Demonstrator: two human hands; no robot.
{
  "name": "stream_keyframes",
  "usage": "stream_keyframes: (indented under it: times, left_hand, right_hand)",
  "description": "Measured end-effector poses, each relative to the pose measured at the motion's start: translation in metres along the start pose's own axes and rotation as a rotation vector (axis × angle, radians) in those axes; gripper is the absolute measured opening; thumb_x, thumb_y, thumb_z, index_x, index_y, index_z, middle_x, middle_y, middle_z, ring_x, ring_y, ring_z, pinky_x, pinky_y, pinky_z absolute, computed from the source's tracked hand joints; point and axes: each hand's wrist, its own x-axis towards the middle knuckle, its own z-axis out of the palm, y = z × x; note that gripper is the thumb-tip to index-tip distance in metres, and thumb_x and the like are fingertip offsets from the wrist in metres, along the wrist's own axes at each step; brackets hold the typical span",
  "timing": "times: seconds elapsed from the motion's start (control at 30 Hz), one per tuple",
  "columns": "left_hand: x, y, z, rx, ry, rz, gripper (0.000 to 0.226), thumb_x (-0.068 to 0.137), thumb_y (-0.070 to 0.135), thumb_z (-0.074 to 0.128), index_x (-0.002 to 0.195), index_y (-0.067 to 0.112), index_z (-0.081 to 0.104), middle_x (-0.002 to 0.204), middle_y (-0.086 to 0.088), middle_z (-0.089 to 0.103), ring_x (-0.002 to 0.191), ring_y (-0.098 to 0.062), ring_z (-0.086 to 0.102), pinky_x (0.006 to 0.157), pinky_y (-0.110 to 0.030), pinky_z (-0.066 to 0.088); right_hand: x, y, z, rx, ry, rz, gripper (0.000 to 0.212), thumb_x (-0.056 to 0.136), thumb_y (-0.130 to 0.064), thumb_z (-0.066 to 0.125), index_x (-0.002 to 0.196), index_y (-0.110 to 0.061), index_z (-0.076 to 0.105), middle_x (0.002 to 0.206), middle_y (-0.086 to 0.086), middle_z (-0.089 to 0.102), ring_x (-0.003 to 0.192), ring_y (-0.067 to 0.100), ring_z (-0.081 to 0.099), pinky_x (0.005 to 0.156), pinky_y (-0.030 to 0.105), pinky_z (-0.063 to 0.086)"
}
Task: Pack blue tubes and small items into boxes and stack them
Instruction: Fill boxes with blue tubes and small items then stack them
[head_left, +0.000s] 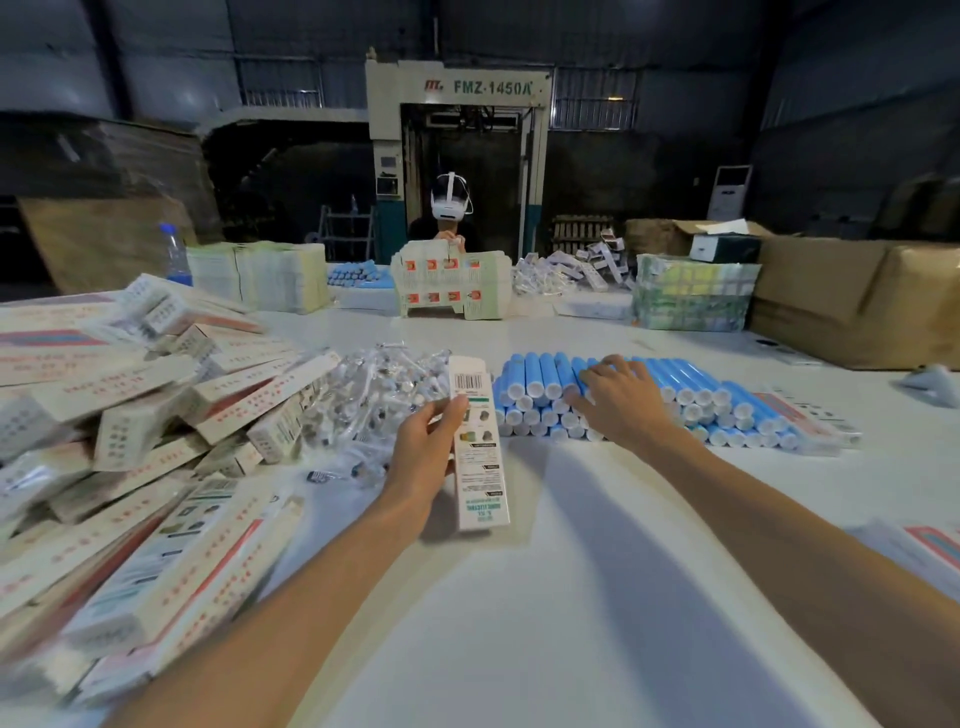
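Landmark: the long white box (478, 457), mid-table.

- Far left of the box: a heap of printed boxes (156, 415) is lying on the white table (519, 597), tumbled at mixed angles. The nearest ones are blurring toward the frame edge.
- Behind that heap, well left of the box: a clear bottle with a blue cap (174, 254) is standing upright.
- Just left of the box: a loose pile of small clear-wrapped items (374, 395) is spreading across the table and touching the heap's edge.
- On the box itself: the left hand (421, 457) is gripping it at its upper half. The thumb is pressing the printed face below the barcode, and the other fingers are curling round behind, out of sight. The box is pointing away from the wearer, barcode end farthest. Whether its near end is touching the table cannot be told.
- Far behind the box: a person in a white headset (449, 200) is sitting across the table, handling a flat carton sheet.
- Just right of the box: blue tubes (691, 384) with white caps are lying stacked in rows, caps facing the wearer.
- The right hand (623, 400) is resting palm-down on the stack's left part, with fingers spread and slightly bent over the tubes and the thumb by the caps.
- Farther right of the box: flat printed cartons (810, 421) are poking out beside the tubes.
- Far right, behind: a large brown cardboard carton (841, 296) is sitting at the table edge.
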Motion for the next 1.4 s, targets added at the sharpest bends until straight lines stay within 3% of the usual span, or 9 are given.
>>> stream_keyframes:
  times: [0.13, 0.23, 0.33, 0.7, 0.83, 1.0, 1.13, 1.23, 1.4]
  left_hand:
    - [0.000, 0.000, 0.001, -0.009, -0.011, 0.001, 0.027, 0.106, 0.043, 0.061, 0.120, 0.022, 0.070, 0.097, -0.001, 0.082, 0.093, -0.025, 0.079, 0.079, -0.039, 0.062]
    - [-0.003, 0.000, 0.002, -0.006, -0.022, 0.009, 0.031, 0.106, 0.045, 0.060, 0.122, 0.021, 0.070, 0.098, -0.001, 0.082, 0.094, -0.025, 0.079, 0.077, -0.037, 0.060]
    - [-0.005, 0.001, 0.002, -0.010, -0.027, 0.011, 0.033, 0.105, 0.047, 0.060, 0.122, 0.020, 0.070, 0.098, -0.001, 0.082, 0.093, -0.024, 0.079, 0.071, -0.032, 0.056]
    - [-0.013, 0.005, 0.004, -0.105, -0.152, 0.023, 0.021, 0.107, 0.029, 0.062, 0.125, 0.020, 0.067, 0.108, -0.010, 0.081, 0.108, -0.036, 0.076, 0.096, -0.053, 0.061]
    - [-0.014, 0.009, 0.002, -0.117, -0.153, 0.022, 0.024, 0.107, 0.027, 0.062, 0.129, 0.020, 0.066, 0.106, -0.009, 0.081, 0.101, -0.029, 0.077, 0.081, -0.040, 0.061]
    - [-0.016, 0.013, 0.004, -0.126, -0.161, 0.024, 0.028, 0.105, 0.028, 0.064, 0.132, 0.018, 0.065, 0.112, -0.014, 0.079, 0.105, -0.031, 0.076, 0.087, -0.044, 0.061]
    - [-0.017, 0.016, 0.004, -0.132, -0.187, 0.023, 0.027, 0.105, 0.031, 0.065, 0.129, 0.019, 0.067, 0.112, -0.013, 0.080, 0.106, -0.030, 0.077, 0.076, -0.034, 0.061]
    - [-0.018, 0.017, 0.002, -0.150, -0.189, 0.016, 0.023, 0.101, 0.032, 0.070, 0.122, 0.024, 0.069, 0.108, -0.009, 0.081, 0.100, -0.024, 0.078, 0.069, -0.024, 0.060]
    - [-0.020, 0.018, -0.002, -0.108, -0.232, 0.075, 0.033, 0.101, 0.038, 0.070, 0.129, 0.023, 0.067, 0.110, -0.009, 0.081, 0.106, -0.028, 0.077, 0.079, -0.033, 0.062]
  right_hand:
    - [-0.010, -0.004, 0.002, -0.104, 0.003, -0.056, 0.042, 0.099, -0.048, 0.062, 0.123, -0.013, 0.067, 0.130, 0.005, 0.067, 0.134, 0.029, 0.048, 0.114, 0.042, 0.032]
    - [-0.024, -0.009, -0.004, -0.163, -0.018, -0.070, 0.025, 0.098, -0.015, 0.065, 0.122, -0.012, 0.061, 0.126, 0.007, 0.065, 0.126, 0.030, 0.048, 0.108, 0.038, 0.036]
    - [-0.038, -0.019, -0.013, -0.194, -0.014, -0.074, 0.040, 0.088, 0.001, 0.065, 0.126, -0.009, 0.055, 0.124, 0.011, 0.059, 0.121, 0.031, 0.049, 0.105, 0.038, 0.041]
    - [-0.046, -0.052, -0.041, -0.211, -0.064, 0.230, 0.065, 0.094, -0.005, 0.062, 0.148, 0.006, 0.027, 0.118, 0.015, 0.062, 0.106, 0.027, 0.064, 0.089, 0.033, 0.049]
    - [-0.038, -0.029, -0.074, 0.135, 0.058, 0.372, 0.019, 0.103, -0.005, 0.046, 0.117, -0.004, 0.059, 0.090, 0.005, 0.059, 0.081, 0.027, 0.059, 0.073, 0.039, 0.047]
    - [-0.038, -0.031, -0.126, 1.313, 0.150, 0.411, 0.042, 0.112, -0.036, 0.042, 0.102, -0.007, 0.071, 0.090, 0.000, 0.063, 0.079, 0.014, 0.054, 0.069, 0.034, 0.041]
    - [-0.027, -0.064, -0.139, 1.633, 0.151, 0.244, 0.027, 0.112, -0.022, 0.045, 0.125, -0.003, 0.057, 0.107, 0.001, 0.072, 0.090, 0.011, 0.068, 0.088, 0.038, 0.055]
    - [-0.015, -0.082, -0.138, 1.859, 0.149, 0.150, 0.028, 0.108, -0.008, 0.053, 0.130, -0.011, 0.036, 0.118, 0.015, 0.069, 0.096, 0.027, 0.077, 0.084, 0.034, 0.061]
    - [-0.009, -0.089, -0.123, 1.649, 0.118, 0.117, 0.063, 0.100, -0.011, 0.066, 0.141, -0.034, 0.024, 0.121, 0.015, 0.063, 0.094, 0.028, 0.078, 0.086, 0.039, 0.062]
